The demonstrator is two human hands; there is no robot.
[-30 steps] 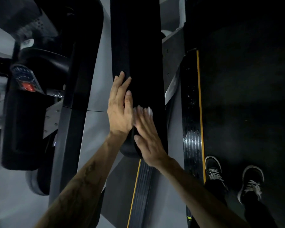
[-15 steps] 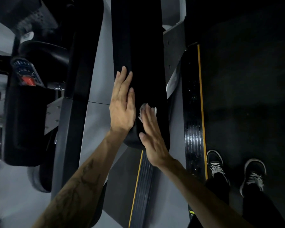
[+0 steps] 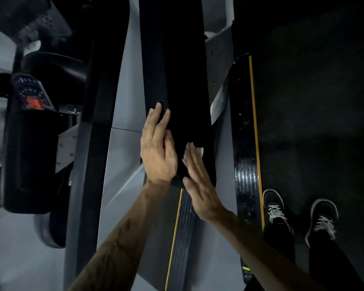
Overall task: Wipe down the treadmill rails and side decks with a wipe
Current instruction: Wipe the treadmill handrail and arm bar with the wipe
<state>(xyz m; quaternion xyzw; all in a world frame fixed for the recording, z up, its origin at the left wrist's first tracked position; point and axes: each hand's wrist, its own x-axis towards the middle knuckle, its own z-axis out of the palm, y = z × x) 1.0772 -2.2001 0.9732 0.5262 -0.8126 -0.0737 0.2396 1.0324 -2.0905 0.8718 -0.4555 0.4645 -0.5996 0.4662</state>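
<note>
A wide black padded treadmill rail [image 3: 174, 70] runs from the top of the view down to a rounded end at the middle. My left hand [image 3: 157, 150] lies flat on the rail's left side, fingers straight and pointing up. My right hand [image 3: 198, 181] presses a white wipe [image 3: 199, 151] flat against the rail's lower right part; only the wipe's top edge shows past my fingertips. The ribbed side deck [image 3: 247, 143] with a yellow stripe lies right of the rail, next to the dark belt [image 3: 315, 101].
My two dark shoes with white laces [image 3: 277, 208] stand on the belt at the lower right. A second ribbed deck with a yellow stripe [image 3: 183, 238] runs below my hands. A neighbouring machine with a red button [image 3: 35, 103] stands at left on grey floor.
Both hands have slid a little up the rail, the right one carrying the wipe, which shows more past the fingertips now. The view has shifted slightly downward.
</note>
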